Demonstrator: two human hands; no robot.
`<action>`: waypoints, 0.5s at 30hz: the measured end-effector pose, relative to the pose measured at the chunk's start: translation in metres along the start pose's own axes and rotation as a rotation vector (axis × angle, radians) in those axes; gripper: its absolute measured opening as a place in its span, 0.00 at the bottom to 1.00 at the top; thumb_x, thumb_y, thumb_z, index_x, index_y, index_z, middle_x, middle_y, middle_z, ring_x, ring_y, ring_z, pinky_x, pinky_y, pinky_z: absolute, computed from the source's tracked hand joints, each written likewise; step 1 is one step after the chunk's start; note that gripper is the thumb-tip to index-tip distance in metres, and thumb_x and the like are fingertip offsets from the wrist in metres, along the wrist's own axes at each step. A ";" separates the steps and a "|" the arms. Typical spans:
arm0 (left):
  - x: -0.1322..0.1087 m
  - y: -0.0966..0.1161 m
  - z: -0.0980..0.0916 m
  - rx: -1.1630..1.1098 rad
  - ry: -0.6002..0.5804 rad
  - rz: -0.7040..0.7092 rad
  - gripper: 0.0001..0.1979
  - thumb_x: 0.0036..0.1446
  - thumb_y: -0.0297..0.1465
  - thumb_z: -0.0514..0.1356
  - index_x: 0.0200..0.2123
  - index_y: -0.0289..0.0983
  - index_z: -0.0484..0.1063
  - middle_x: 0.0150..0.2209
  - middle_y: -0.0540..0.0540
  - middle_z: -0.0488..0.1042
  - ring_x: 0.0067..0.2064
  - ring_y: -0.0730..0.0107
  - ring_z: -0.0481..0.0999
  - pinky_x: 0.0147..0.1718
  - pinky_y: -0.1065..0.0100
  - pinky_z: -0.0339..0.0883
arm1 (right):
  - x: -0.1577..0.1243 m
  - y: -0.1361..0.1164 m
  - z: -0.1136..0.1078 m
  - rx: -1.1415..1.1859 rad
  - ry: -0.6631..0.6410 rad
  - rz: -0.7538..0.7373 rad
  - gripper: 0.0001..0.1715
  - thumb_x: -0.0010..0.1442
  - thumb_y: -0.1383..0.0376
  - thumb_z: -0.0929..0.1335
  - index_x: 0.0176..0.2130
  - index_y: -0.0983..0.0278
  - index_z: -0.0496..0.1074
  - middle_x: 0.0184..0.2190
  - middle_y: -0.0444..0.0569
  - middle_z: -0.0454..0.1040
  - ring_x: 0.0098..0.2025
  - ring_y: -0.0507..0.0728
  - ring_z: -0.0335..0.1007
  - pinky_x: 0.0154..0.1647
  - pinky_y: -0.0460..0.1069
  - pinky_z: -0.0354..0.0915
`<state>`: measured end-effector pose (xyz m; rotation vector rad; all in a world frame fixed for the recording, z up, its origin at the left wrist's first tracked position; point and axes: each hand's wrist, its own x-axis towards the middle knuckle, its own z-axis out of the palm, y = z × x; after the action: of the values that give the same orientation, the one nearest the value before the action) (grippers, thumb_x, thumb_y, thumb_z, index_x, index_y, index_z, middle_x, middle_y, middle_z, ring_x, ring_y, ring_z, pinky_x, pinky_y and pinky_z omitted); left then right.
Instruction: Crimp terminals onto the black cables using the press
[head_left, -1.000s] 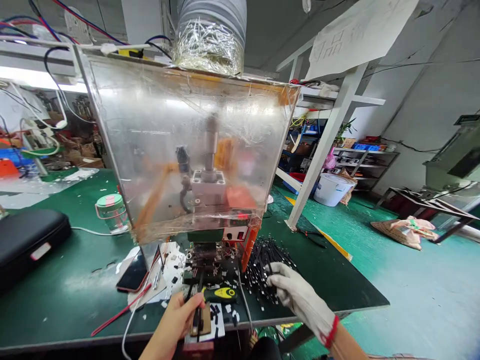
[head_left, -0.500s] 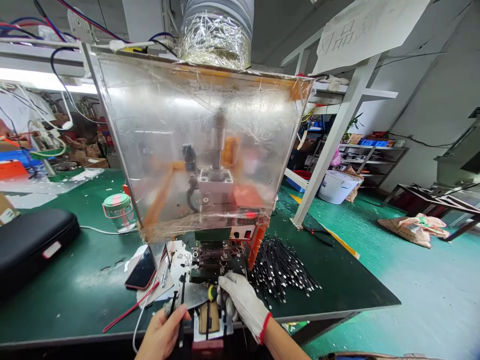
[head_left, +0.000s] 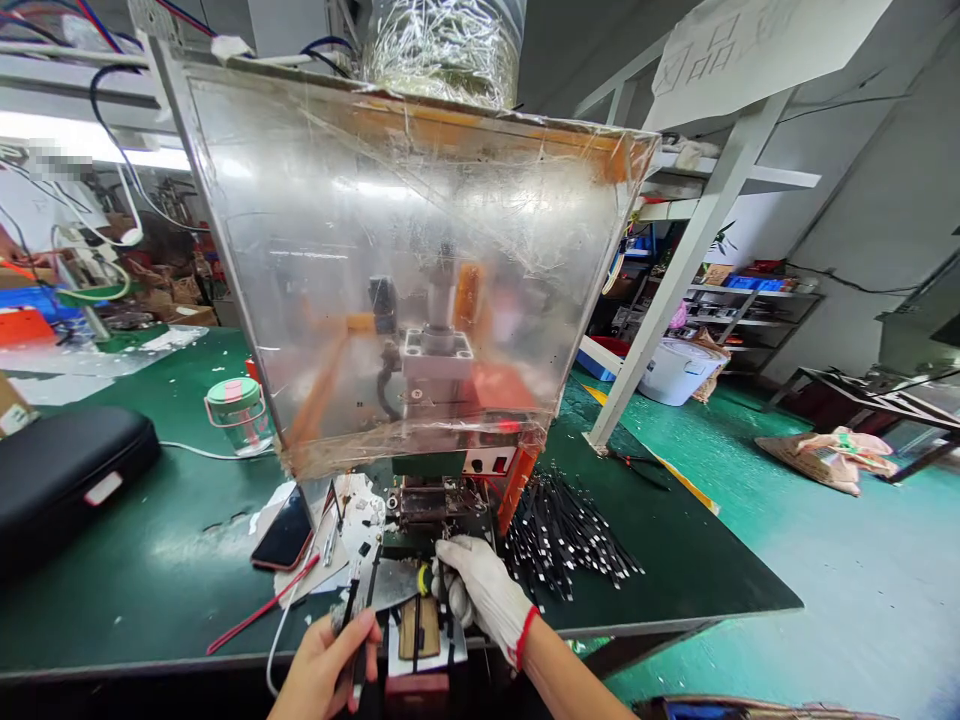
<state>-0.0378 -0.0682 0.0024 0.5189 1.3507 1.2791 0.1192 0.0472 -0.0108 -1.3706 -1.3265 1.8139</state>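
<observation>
My bare left hand [head_left: 334, 660] is closed around thin black strips [head_left: 373, 580], which stick up between thumb and fingers. My right hand [head_left: 487, 590], in a white knitted glove with a red cuff, is closed at the front of the press [head_left: 429, 500]. A dark strip [head_left: 451, 650] shows under its fingers, partly hidden by the glove. Just left of the glove is a yellow-and-black round piece [head_left: 424, 579]. Below, a wooden block [head_left: 418, 630] with a black strip across it lies between my hands. A big pile of black strips with pale ends [head_left: 574, 540] lies to the right.
A cloudy plastic guard [head_left: 420, 260] hangs before the press. On the green table [head_left: 187, 530] lie a phone [head_left: 283, 530], a red stick [head_left: 262, 605] and a black case [head_left: 82, 470]. A green-lidded jar [head_left: 238, 415] stands behind them. A white post [head_left: 675, 290] rises at the right.
The view has shifted slightly, with the guard looming larger. Both hands stay almost in place; the strips in my left hand tilt a little more to the right.
</observation>
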 end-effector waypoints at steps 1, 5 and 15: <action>0.000 0.000 0.000 0.009 -0.005 0.000 0.29 0.30 0.57 0.69 0.19 0.34 0.75 0.12 0.51 0.69 0.12 0.85 0.58 0.13 0.79 0.47 | -0.001 -0.002 0.000 -0.020 -0.002 0.006 0.19 0.55 0.51 0.64 0.27 0.64 0.64 0.16 0.41 0.69 0.10 0.45 0.55 0.08 0.41 0.49; 0.001 0.002 0.000 0.110 -0.088 0.046 0.30 0.36 0.58 0.66 0.21 0.34 0.75 0.11 0.56 0.62 0.13 0.85 0.53 0.14 0.77 0.45 | -0.017 -0.023 -0.008 -0.219 0.045 0.023 0.16 0.58 0.53 0.62 0.30 0.63 0.63 0.18 0.38 0.67 0.11 0.45 0.53 0.11 0.42 0.50; 0.002 0.035 0.010 0.640 -0.530 0.043 0.32 0.39 0.63 0.59 0.24 0.39 0.79 0.17 0.56 0.56 0.21 0.74 0.53 0.21 0.70 0.46 | -0.100 -0.068 -0.028 -0.821 -0.148 -0.182 0.13 0.53 0.55 0.66 0.28 0.62 0.73 0.23 0.40 0.68 0.26 0.49 0.61 0.23 0.43 0.51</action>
<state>-0.0419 -0.0516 0.0347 1.2371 1.2677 0.6390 0.1707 0.0026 0.0933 -1.4229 -2.3471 1.2974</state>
